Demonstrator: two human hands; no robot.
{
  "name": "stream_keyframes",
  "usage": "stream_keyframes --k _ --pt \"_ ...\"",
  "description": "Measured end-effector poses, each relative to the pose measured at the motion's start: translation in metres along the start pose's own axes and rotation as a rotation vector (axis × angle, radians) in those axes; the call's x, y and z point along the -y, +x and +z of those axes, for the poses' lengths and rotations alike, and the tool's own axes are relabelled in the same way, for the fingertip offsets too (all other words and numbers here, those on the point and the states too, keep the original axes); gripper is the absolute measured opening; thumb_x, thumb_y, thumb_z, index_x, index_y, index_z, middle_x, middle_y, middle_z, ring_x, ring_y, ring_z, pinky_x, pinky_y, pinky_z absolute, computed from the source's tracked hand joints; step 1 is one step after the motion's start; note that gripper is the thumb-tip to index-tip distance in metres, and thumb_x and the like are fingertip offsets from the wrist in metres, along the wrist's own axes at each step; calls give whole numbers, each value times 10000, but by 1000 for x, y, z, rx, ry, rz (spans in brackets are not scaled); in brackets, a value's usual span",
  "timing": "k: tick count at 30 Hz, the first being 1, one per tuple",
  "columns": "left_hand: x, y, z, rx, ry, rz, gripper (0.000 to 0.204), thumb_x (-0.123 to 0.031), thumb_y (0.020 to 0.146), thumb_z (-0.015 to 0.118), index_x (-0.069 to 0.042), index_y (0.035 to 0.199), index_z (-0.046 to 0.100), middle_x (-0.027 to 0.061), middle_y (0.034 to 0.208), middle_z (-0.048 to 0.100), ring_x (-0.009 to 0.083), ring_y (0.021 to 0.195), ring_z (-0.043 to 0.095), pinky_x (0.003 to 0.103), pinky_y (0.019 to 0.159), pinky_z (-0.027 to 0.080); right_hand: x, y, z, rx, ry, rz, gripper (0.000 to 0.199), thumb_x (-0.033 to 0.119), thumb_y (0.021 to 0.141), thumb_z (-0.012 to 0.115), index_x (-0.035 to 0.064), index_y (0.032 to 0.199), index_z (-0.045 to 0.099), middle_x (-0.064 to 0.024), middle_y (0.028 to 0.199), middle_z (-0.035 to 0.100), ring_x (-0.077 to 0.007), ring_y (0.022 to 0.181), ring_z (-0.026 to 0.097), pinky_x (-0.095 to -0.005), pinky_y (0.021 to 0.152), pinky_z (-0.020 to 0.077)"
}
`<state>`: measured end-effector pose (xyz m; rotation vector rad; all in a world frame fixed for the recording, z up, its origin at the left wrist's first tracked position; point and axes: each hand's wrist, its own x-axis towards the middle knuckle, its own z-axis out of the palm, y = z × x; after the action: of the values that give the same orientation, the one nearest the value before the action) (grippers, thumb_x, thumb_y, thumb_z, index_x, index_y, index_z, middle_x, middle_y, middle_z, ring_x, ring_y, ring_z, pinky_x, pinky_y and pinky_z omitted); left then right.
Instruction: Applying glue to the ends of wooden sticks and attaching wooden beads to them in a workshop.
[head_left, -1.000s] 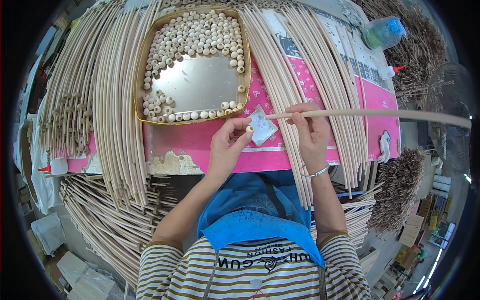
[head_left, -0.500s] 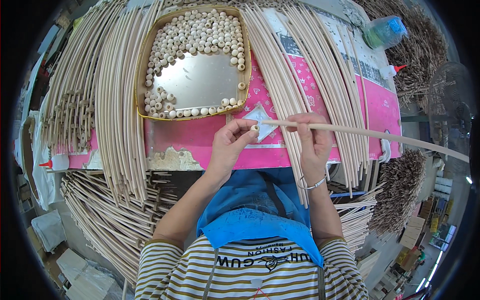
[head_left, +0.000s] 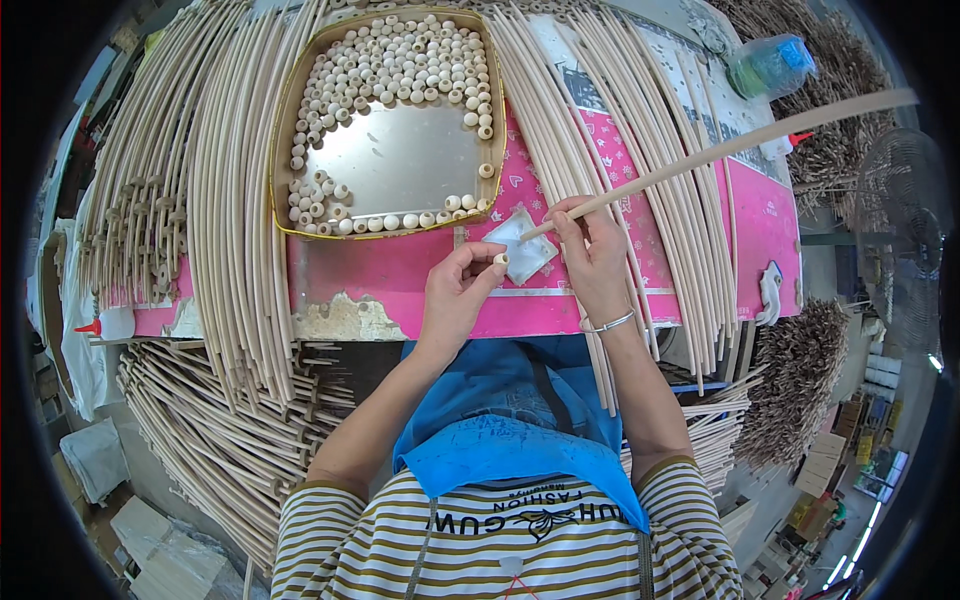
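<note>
Between thumb and fingers, my left hand (head_left: 461,292) pinches a pale wooden bead (head_left: 501,259) with a hole in it. My right hand (head_left: 594,250) is closed around a long wooden rod (head_left: 700,160), close to its lower end. The rod slants up to the far right, and its tip meets a small white sheet (head_left: 530,262) on the pink tabletop. That sheet holds a whitish patch that could be glue. Just beyond my left hand stands a yellow-rimmed tray (head_left: 390,150) with many round wooden beads (head_left: 400,60).
Bundles of wooden rods (head_left: 240,200) lie left of the tray, and more rods (head_left: 660,150) lie on the right. White bottles with red tips (head_left: 118,323) stand at both sides. A greenish plastic bottle (head_left: 770,66) sits far right, near a fan (head_left: 895,200).
My right hand has tilted the rod, its far end swinging up and its tip lowering onto the white sheet. My left hand has shifted slightly left with the bead.
</note>
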<state>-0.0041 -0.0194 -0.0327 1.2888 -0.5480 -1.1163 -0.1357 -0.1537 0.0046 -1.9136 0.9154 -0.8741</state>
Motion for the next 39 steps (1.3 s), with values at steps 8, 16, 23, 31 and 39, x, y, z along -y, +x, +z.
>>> stream_keyframes --k 8,16,23,31,39 --pt "-4 1 -1 7 -115 -49 254 -76 965 645 18 1201 651 47 985 682 85 890 639 240 824 523 13 -2 -20 -22 262 39 123 99 1011 581 -9 1041 630 -66 912 675 -100 785 639 -231 683 531" --pt "-18 -3 6 80 -201 -79 276 -113 975 644 7 1224 637 64 1034 695 127 961 661 285 890 541 33 -19 -27 -34 359 27 148 135 1023 573 -3 1054 616 -89 967 684 -119 842 655 -250 772 551" --pt "-19 -7 6 90 -230 -97 248 -101 984 627 11 1205 635 80 1051 698 135 973 667 296 909 557 31 -33 -24 -50 373 -26 154 143 1024 573 -2 1057 616 -84 989 682 -114 852 641 -243 773 530" --pt "-22 -11 6 93 -281 -120 250 -106 990 620 13 1210 635 84 1050 694 138 964 672 296 902 566 23 -40 -25 -23 343 -59 122 120 1019 574 11 1038 626 -84 995 671 -101 849 614 -224 744 496" --pt "-19 -13 3 69 -252 -93 243 -101 986 622 18 1195 656 76 1035 692 125 939 667 277 882 557 28 -47 -24 27 359 -119 122 123 1021 563 11 1029 611 -119 1002 664 -146 862 628 -258 741 516"
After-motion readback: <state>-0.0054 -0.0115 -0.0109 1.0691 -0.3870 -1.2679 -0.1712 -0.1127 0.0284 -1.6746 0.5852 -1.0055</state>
